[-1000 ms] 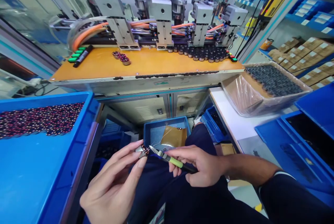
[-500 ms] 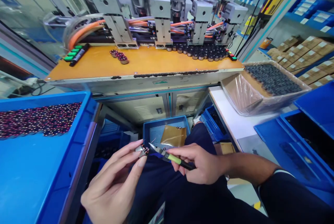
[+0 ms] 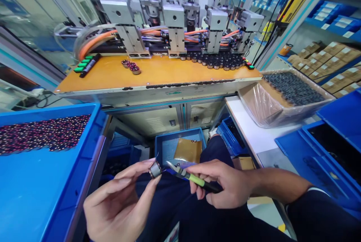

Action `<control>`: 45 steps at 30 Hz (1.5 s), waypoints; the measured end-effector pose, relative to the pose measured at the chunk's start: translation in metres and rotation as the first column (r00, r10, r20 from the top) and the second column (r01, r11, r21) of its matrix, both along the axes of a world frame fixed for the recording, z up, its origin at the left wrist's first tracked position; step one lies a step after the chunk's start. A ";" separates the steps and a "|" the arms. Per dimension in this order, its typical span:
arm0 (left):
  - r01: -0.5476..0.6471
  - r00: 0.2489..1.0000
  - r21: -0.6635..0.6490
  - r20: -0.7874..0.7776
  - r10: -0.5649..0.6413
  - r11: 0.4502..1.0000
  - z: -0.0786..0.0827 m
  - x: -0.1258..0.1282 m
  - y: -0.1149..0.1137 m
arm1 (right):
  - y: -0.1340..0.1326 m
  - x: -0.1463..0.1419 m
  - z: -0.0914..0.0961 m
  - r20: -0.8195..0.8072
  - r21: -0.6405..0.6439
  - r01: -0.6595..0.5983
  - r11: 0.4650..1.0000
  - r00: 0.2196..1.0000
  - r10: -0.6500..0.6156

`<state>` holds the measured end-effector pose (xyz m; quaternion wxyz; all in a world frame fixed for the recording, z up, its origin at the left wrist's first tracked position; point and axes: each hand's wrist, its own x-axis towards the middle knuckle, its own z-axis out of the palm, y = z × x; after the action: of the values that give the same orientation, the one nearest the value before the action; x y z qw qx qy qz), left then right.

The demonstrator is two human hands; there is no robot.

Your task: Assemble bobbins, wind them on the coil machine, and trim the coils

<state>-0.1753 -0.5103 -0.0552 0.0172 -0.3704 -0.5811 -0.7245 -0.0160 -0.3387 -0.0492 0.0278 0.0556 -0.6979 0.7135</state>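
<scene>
Between thumb and fingertips, my left hand [image 3: 120, 200] pinches a small motor stator [image 3: 155, 169] with a grey metal side and fine wire ends sticking out. My right hand [image 3: 228, 183] grips wire cutters [image 3: 196, 179] by their green and black handles. The cutters' jaws point left at the stator, a short gap away from it. Both hands are above my lap. Below and beyond them sits a blue bin [image 3: 166, 140], with a brown sheet [image 3: 187, 151] under clear plastic and a few small parts inside.
A large blue tray [image 3: 25, 193] at left holds rows of stators. Ahead, a machine with an orange worktop [image 3: 113, 74] carries a marker [image 3: 90, 65], a few reddish stators and many dark ones. On the right stand a plastic-lined carton [image 3: 261, 101] of dark parts and blue boxes [image 3: 304, 159].
The stator has been turned in my left fingers, so its grey side now faces me. My right hand and the cutters have drawn slightly right and down, away from it.
</scene>
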 end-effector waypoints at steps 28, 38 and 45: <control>0.079 0.991 0.029 -0.111 -0.075 0.996 -0.005 -0.003 -0.006 | -0.010 -0.012 0.009 0.106 -0.067 -0.016 0.998 0.994 0.023; 0.031 0.999 -0.013 -0.011 -0.031 0.999 -0.009 -0.001 -0.010 | -0.011 -0.010 -0.004 0.137 0.007 0.053 0.999 0.989 -0.053; 0.020 0.794 -0.075 0.607 0.029 0.997 -0.022 -0.015 -0.012 | 0.013 -0.028 0.024 -0.037 0.558 0.123 0.820 0.992 -0.124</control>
<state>-0.1902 -0.5221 -0.0769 -0.1828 -0.1172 -0.5843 -0.7819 -0.0442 -0.3255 -0.0249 0.0559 0.0156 -0.8783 0.4747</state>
